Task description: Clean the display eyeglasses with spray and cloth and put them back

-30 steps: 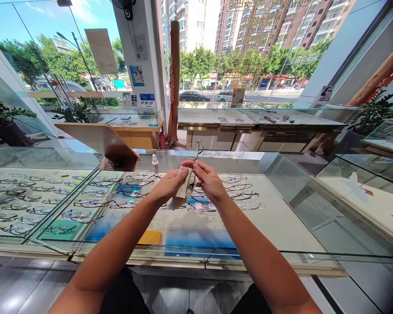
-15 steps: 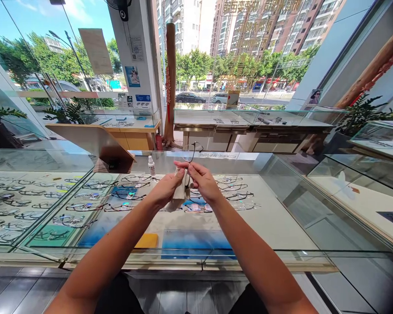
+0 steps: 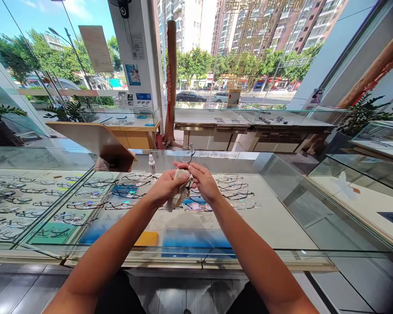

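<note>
Grey tiles (image 3: 16, 288) run along the near edge, below a glass-topped surface (image 3: 265, 258). Under its glass, nearest, lie a blue mat (image 3: 196, 242) and, to its left, an orange case (image 3: 147, 238); rows of frames (image 3: 90, 204) lie beyond, mostly to the left.

Above them, near the middle, the two hands meet. The left hand (image 3: 167, 185) pinches a pale cloth (image 3: 176, 198) between thumb and fingers, its loose end hanging down. The right hand (image 3: 205, 181) grips the glasses (image 3: 192, 152) in its fingertips; a thin dark arm sticks up on the far side, while the lenses are largely hidden by cloth and fingers.

That fingertip grip looks like the weak point: a hard tug on the cloth could pull the glasses loose onto the glass, and uneven pressure might bend the slim arm. Just beyond the left hand stands a white bottle (image 3: 152, 165), which a wide swing leftward could tip over. Farther left, a tilted board (image 3: 88, 137) looks out of reach of such a knock.
</note>
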`<state>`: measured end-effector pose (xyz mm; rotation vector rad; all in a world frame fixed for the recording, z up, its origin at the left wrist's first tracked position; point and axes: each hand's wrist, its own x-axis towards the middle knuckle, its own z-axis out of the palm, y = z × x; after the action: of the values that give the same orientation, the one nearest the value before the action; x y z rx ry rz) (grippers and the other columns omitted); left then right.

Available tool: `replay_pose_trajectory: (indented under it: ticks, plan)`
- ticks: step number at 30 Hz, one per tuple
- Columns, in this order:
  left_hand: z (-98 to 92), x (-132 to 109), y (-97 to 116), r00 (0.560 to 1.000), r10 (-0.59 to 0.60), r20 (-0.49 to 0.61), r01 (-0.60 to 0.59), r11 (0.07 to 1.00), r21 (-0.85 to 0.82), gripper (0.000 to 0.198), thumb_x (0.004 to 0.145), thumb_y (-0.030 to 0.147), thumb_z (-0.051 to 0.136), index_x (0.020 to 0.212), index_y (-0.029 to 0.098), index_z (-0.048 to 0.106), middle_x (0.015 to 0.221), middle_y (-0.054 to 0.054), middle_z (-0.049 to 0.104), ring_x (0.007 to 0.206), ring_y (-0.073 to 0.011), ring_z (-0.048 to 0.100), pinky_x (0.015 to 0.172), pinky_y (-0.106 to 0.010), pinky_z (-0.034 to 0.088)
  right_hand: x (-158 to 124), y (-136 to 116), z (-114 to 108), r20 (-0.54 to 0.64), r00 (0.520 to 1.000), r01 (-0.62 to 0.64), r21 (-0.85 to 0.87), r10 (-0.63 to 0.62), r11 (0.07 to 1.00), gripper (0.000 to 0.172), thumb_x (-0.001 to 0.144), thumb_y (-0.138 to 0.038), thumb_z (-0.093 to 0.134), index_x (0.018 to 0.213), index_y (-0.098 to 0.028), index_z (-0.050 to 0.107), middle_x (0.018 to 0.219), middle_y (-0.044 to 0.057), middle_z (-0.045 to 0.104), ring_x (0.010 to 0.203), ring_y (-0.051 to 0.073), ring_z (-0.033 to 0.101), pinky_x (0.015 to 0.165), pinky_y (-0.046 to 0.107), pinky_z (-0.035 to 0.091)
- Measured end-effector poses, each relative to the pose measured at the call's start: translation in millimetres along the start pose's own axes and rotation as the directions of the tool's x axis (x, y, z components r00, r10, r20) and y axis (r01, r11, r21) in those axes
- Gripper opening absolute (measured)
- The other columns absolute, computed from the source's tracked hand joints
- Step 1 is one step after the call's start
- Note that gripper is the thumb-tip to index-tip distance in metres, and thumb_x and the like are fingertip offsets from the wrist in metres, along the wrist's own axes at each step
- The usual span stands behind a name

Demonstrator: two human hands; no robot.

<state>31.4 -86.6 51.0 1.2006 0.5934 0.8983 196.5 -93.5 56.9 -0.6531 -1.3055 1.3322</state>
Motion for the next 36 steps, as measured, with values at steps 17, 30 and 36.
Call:
replay_pose_trajectory:
  ticks: [17,30,36]
  plan:
    - [2.7,-0.2,-5.7,0.993,0.118,-0.02,-0.111,0.973,0.201,0.06,0.077,0.065,0.092,0.101,0.014,0.072,0.081,-0.004,0.07,0.065,-0.0127,0.059,0.062,-0.025,0.045,3.8,3.2,-1.3,-0.091,0.994,0.068,0.113,-0.057,0.991,0.037,0.086,-0.059,0.083,0.102,-0.027,0.086,0.129,0.008,0.083,0.104,0.023,0.073,0.067,0.028,0.055]
    - [4.9,5.1,-8.4,0.954,0.203,-0.221,-0.156,0.965,0.213,0.067,0.076,0.077,0.085,0.097,0.018,0.064,0.067,0.001,0.068,0.048,-0.0096,0.055,0.05,-0.022,0.042,1.6,16.5,2.5,0.06,0.996,0.069,-0.04,-0.066,0.997,0.058,0.1,-0.066,0.065,0.139,-0.025,0.079,0.083,0.002,0.071,0.061,0.014,0.057,0.06,0.031,0.05]
    - [4.6,3.7,-7.8,0.951,0.248,-0.187,-0.2,0.95,0.241,0.069,0.083,0.086,0.072,0.089,0.018,0.063,0.062,0.0,0.066,0.049,-0.0135,0.059,0.049,-0.024,0.044,-0.1,13.5,2.8,0.084,0.993,0.084,-0.012,-0.082,0.996,0.061,0.099,-0.067,0.066,0.139,-0.024,0.079,0.069,0.0,0.066,0.059,0.015,0.052,0.059,0.032,0.046]
